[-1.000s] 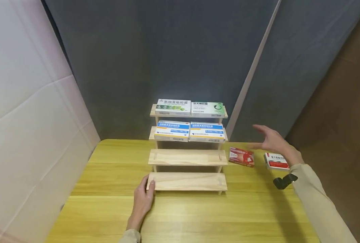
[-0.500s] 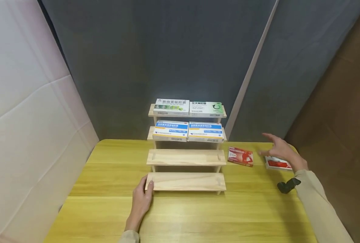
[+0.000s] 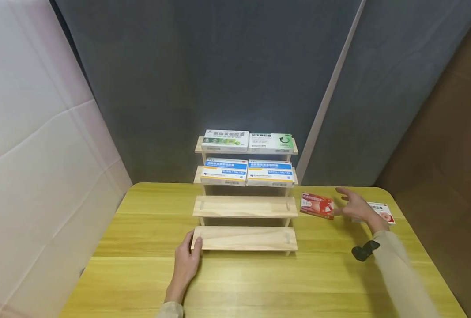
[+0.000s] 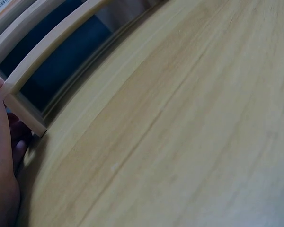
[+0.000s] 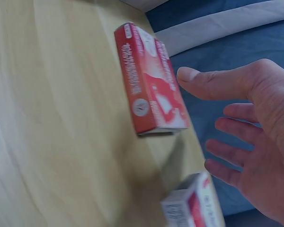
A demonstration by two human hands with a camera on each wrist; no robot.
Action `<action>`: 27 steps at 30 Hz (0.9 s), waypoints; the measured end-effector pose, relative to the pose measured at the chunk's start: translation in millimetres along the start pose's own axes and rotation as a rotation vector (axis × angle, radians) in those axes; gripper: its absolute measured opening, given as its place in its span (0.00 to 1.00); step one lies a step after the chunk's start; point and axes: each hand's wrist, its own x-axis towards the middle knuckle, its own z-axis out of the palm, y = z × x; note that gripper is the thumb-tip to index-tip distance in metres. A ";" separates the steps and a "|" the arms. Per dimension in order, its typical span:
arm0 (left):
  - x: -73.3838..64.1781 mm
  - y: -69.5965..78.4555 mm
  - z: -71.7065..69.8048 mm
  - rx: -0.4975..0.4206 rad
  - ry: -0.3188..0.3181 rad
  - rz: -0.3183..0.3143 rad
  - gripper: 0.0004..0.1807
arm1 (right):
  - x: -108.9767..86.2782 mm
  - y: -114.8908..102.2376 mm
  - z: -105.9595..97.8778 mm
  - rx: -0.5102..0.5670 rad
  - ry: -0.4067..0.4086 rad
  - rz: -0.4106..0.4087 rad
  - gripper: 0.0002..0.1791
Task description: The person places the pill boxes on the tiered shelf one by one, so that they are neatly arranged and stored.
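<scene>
In the head view a pale wooden tiered display rack stands on the table. My left hand grips the left end of its lowest step, thumb on top; in the left wrist view the other fingers curl by the leg and are partly hidden. My right hand hovers over the table, holding nothing, thumb and fingers spread apart. Just left of it lies a red medicine box. A white-and-red medicine box is partly hidden behind that hand; in the right wrist view the red box's end faces the camera, below the thumb's level.
Two green-and-white medicine boxes, one on the left and one on the right, lie on the top step. Two blue-and-white boxes, left and right, lie on the step below. A dark curtain hangs behind the table.
My right hand first moves right and toward me, then lowers back left beside the red box. My left hand keeps its hold on the rack.
</scene>
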 end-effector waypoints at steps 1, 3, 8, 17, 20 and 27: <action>0.0 -0.2 0.0 0.004 0.002 0.003 0.19 | 0.6 1.3 3.5 0.010 -0.001 0.004 0.51; 0.2 -0.6 0.1 0.007 0.002 0.000 0.19 | 1.8 3.8 10.0 0.028 -0.001 0.007 0.52; 0.3 -1.8 0.4 0.012 -0.001 -0.008 0.19 | 4.0 6.4 23.4 0.084 -0.026 0.040 0.55; 1.5 -0.5 0.7 -0.017 -0.015 0.000 0.20 | 0.7 5.8 32.1 0.024 -0.007 0.056 0.55; 1.7 -0.8 0.6 -0.025 -0.021 -0.006 0.20 | -2.3 6.7 34.5 -0.002 0.011 0.050 0.53; 0.1 -1.0 0.0 -0.014 -0.009 -0.007 0.19 | -9.8 13.3 44.0 0.027 0.045 0.051 0.53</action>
